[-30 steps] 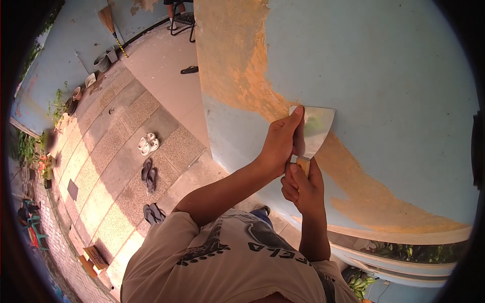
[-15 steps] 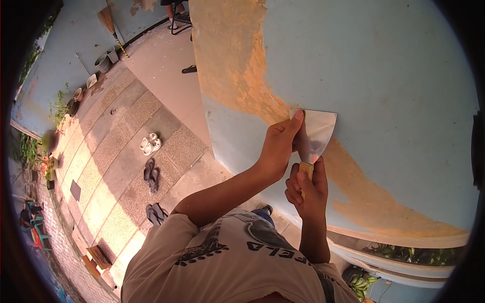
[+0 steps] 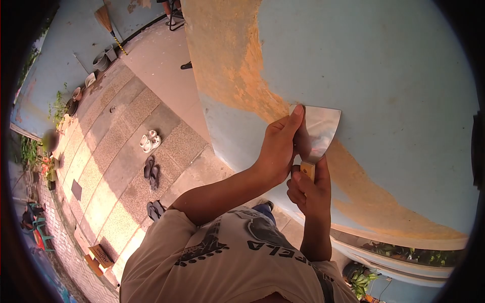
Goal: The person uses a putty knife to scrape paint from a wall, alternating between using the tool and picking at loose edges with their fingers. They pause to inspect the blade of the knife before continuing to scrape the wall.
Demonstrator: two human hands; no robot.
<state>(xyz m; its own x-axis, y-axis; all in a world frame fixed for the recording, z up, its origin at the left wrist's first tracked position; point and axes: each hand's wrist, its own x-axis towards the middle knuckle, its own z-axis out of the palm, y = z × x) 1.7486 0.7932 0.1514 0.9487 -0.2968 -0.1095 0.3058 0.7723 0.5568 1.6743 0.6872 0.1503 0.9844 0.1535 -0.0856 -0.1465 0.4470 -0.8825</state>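
Observation:
A wide metal scraper blade (image 3: 321, 129) with a short yellow handle (image 3: 307, 171) is held up in front of the wall. My left hand (image 3: 280, 144) grips the left edge of the blade, with the thumb lying along its upper left corner. Lower down, my right hand (image 3: 312, 189) is closed around the handle, just below the blade. Behind both hands rises the blue wall (image 3: 394, 101), crossed by a curving orange-tan patch (image 3: 247, 60). Whether the blade touches the wall cannot be told.
White clogs (image 3: 150, 141) and dark sandals (image 3: 151, 171) lie on the tiled floor to the left. A broom (image 3: 104, 20) leans at the upper left near pots (image 3: 101, 61). A person's legs (image 3: 169, 12) show at the top. A cardboard box (image 3: 101, 255) sits lower left.
The scraper blade has shifted slightly right and turned a little, showing more of its face. My right hand has moved slightly right with the handle. The left hand keeps its grip.

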